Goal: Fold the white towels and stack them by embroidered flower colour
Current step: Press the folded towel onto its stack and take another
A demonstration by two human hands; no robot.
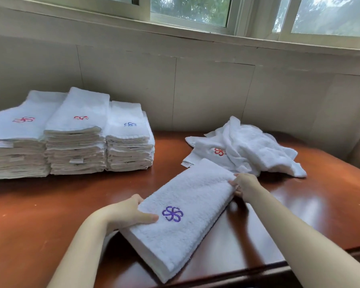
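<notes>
glossy wooden table [50, 208], panelled wall [212, 84], windows [191, 9]

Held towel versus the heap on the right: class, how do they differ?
The held towel is folded flat; the heap lies crumpled. The held towel bears a purple flower; the heap shows a red flower. The left hand and right hand grip the held towel; no hand holds the heap. Both are white.

Bare left hand [124, 213], bare right hand [245, 183]

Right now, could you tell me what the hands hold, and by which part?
The folded towel with the purple flower: the left hand grips its left edge beside the flower, the right hand its far right edge.
</notes>
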